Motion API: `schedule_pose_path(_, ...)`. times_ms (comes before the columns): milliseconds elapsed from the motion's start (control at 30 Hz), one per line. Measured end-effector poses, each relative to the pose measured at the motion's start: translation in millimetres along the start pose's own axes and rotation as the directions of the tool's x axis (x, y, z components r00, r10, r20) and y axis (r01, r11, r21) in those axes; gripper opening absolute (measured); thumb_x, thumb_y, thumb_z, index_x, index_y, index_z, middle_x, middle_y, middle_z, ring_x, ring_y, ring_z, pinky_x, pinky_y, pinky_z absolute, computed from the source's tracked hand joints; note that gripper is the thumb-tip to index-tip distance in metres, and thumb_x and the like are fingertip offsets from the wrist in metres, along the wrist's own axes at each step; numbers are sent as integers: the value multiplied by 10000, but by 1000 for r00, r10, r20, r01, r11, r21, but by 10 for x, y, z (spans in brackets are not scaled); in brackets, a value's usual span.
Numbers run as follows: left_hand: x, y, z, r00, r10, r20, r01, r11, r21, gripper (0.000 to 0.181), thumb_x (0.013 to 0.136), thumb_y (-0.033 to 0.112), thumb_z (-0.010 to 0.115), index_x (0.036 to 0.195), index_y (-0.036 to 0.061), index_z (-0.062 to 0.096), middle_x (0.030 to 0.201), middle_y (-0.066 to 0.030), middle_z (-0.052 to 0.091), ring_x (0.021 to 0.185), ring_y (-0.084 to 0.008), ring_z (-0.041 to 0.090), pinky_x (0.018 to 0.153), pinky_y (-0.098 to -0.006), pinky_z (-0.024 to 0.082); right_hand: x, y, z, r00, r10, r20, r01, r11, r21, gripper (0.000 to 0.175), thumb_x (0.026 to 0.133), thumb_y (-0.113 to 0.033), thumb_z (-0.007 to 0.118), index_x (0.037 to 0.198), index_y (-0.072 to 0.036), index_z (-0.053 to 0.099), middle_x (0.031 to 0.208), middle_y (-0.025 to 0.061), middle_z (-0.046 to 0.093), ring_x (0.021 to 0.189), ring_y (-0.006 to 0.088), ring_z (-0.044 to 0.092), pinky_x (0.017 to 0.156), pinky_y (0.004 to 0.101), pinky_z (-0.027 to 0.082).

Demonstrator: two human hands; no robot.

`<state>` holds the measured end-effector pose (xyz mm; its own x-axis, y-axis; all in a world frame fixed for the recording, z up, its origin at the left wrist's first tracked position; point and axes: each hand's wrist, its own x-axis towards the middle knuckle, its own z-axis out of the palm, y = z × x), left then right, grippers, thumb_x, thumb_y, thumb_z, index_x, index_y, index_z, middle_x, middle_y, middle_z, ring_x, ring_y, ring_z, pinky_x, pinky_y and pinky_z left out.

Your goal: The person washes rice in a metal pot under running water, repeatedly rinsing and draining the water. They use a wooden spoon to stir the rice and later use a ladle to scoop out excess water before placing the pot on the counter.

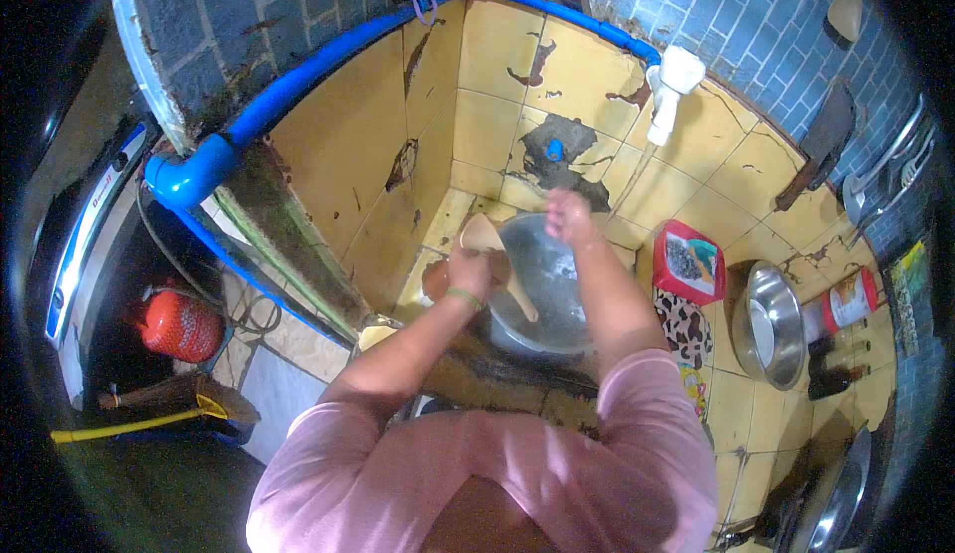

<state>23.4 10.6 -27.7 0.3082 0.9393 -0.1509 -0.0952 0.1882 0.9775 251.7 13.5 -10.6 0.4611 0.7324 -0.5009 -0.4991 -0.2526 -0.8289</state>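
My left hand (470,273) is closed around a beige rice paddle (480,234) at the left rim of a grey basin (515,329). The paddle's broad end points up past my fingers, and its handle slants down over the basin. Just left of this hand is a reddish-brown object (435,282), partly covered by it; I cannot tell what it is. My right hand (567,215) is over the basin's far rim, fingers curled, blurred, with nothing clearly visible in them. Bright reflections show inside the basin.
A white faucet (664,102) on a blue pipe (328,68) juts from the yellow-tiled wall. To the right sit a red container (720,262) with scrubbers, a steel bowl (783,329) and a red-lidded jar (850,308). A cleaver (828,124) hangs on the wall. A red gas cylinder (183,325) stands left.
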Motion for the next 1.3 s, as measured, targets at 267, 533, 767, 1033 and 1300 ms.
schedule_pose_path(267, 324, -67, 363, 958, 123, -259, -184, 956, -227, 605, 655, -123, 493, 1207, 89, 367, 1036, -109, 522, 888, -225, 550, 811, -312, 436, -853, 484, -216, 910, 243, 336, -76, 893, -443, 310, 808, -248, 603, 1073, -107, 526, 905, 36, 561, 794, 157, 548, 623, 317, 450)
schedule_pose_path(533, -17, -28, 800, 975, -214, -63, 193, 951, -240, 653, 625, -103, 607, 1201, 100, 377, 1100, -145, 493, 836, -301, 566, 514, -396, 533, -1376, 273, -723, 987, -14, 162, 104, 820, -562, 87, 812, -165, 566, 816, -78, 578, 564, -17, 474, 411, 68, 379, 364, 225, 312)
schedule_pose_path(767, -37, -738, 1212, 853, -469, 227, 504, 854, -127, 82, 737, 36, 585, 806, 79, 574, 763, -128, 601, 676, -254, 599, 385, -370, 487, -1973, -62, -1198, 985, -143, 102, 166, 579, -798, 119, 744, -104, 604, 843, -44, 632, 634, 38, 577, 507, 130, 502, 489, 277, 417)
schedule_pose_path(1033, 439, -1041, 1197, 764, -453, 459, 243, 862, 445, 163, 727, 190, 613, 821, 58, 601, 735, -67, 621, 632, -206, 581, 522, -345, 464, -2528, -354, -1530, 706, -674, 217, 319, 30, -947, 155, 735, -128, 520, 671, 1, 577, 665, 223, 552, 627, 329, 568, 595, 406, 420)
schedule_pose_path(1300, 188, -460, 1346, 971, -136, 199, 69, 948, 312, 367, 759, 365, 641, 780, 4, 575, 631, -90, 537, 482, -228, 465, 455, -365, 383, -2815, -637, -3319, 211, -872, -442, 90, 467, -880, 234, 765, -143, 530, 925, -11, 639, 741, 114, 635, 577, 192, 612, 503, 286, 477)
